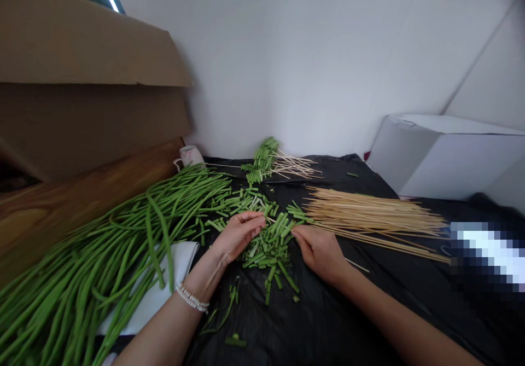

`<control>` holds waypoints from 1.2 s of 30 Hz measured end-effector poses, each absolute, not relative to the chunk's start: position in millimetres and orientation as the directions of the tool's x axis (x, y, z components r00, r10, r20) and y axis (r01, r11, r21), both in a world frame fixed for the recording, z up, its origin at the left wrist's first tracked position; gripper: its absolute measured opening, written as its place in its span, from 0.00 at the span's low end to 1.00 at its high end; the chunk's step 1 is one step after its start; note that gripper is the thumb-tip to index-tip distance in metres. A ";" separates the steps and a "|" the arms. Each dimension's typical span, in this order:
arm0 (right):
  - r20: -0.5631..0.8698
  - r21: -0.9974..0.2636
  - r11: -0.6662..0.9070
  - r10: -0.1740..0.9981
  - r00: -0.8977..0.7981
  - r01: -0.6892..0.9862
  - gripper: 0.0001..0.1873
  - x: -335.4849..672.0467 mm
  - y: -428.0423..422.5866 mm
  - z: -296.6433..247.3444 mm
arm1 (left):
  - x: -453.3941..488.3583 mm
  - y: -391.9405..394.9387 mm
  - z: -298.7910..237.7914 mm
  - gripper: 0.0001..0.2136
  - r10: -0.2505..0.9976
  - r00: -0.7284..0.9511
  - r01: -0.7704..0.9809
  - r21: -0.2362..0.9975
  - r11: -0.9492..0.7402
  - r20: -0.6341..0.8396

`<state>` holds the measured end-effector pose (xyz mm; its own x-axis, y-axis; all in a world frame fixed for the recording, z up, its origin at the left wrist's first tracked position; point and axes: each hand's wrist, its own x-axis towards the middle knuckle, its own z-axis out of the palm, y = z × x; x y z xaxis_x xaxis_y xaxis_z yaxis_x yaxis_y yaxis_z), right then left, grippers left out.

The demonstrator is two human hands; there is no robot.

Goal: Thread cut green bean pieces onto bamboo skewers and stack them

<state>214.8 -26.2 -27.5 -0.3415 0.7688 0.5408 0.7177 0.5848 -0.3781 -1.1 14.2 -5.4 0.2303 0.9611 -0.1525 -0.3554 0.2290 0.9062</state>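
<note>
My right hand (322, 251) is closed in a pinch round a thin bamboo skewer (357, 266), whose free end sticks out behind the wrist. Cut green bean pieces (283, 227) sit side by side along it between my hands. At the skewer's pale other end (269, 219), my left hand (243, 233) pinches with thumb and forefinger; whether a bean piece is also between these fingers is hidden. Beneath and around both hands lies a loose heap of cut bean pieces (258, 259).
Long whole beans (102, 256) spread over the left side, partly on a white cloth (180, 262). Bare skewers (373, 215) lie at right. Filled skewers (264, 158) are stacked at the back, near a mug (191, 156). A white box (435, 155) and cardboard box (90, 54) flank the black sheet (328, 322).
</note>
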 end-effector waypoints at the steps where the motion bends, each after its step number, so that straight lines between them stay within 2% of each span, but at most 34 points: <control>1: 0.535 -0.386 0.588 0.770 -0.346 0.711 0.14 214.0 -26.9 -27.1 | -0.2 13.1 -5.9 0.10 0.960 0.238 -0.343 0.911 0.228 -0.150; 6: 0.519 -0.415 0.600 0.774 -0.364 0.684 0.15 209.8 -30.0 -23.7 | 6.8 6.3 -7.4 0.08 0.942 0.307 -0.271 0.937 0.222 -0.135; 10: 0.555 -0.396 0.595 0.762 -0.334 0.700 0.15 212.2 -27.1 -22.6 | 7.9 7.5 -4.7 0.10 0.973 0.226 -0.216 0.971 0.107 -0.057; 13: 0.598 -0.411 0.561 0.761 -0.252 0.718 0.14 217.1 -22.9 -23.1 | 5.4 11.4 -4.2 0.12 0.991 0.128 -0.062 0.998 -0.020 0.027; 15: 0.614 -0.428 0.537 0.763 -0.203 0.727 0.13 219.7 -20.8 -23.7 | 3.7 13.0 -6.0 0.11 0.989 0.068 0.136 0.981 -0.142 0.133; 18: 0.620 -0.418 0.532 0.759 -0.197 0.736 0.13 220.6 -19.6 -25.2 | 3.2 11.4 -10.4 0.11 0.942 0.107 0.507 0.798 -0.326 0.317; 21: 0.606 -0.393 0.540 0.761 -0.232 0.744 0.13 219.1 -20.1 -27.2 | 4.5 7.2 -13.0 0.10 0.894 0.224 0.718 0.555 -0.421 0.388; 24: 0.595 -0.383 0.538 0.765 -0.245 0.751 0.13 218.4 -20.5 -28.6 | 5.4 4.7 -12.7 0.06 0.885 0.265 0.775 0.462 -0.432 0.383; 28: 0.609 -0.378 0.538 0.757 -0.235 0.754 0.13 219.5 -19.7 -28.9 | 5.8 4.5 -10.0 0.03 0.893 0.296 0.777 0.458 -0.431 0.339; 31: 0.613 -0.374 0.539 0.754 -0.236 0.755 0.13 220.1 -19.1 -28.9 | 6.6 4.0 -8.2 0.05 0.878 0.339 0.743 0.476 -0.470 0.338; 34: 0.616 -0.369 0.542 0.751 -0.238 0.755 0.14 220.1 -19.1 -28.8 | 7.3 3.3 -8.4 0.11 0.870 0.352 0.722 0.491 -0.487 0.346; 36: 0.615 -0.369 0.544 0.751 -0.241 0.754 0.14 220.0 -19.4 -28.5 | 7.3 3.2 -9.6 0.11 0.874 0.341 0.732 0.485 -0.478 0.347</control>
<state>220.0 -19.4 -28.5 -0.2406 0.7508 0.6151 0.7537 0.5439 -0.3690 7.3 3.2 -9.6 0.3412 0.8736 0.3469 0.7321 -0.4785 0.4848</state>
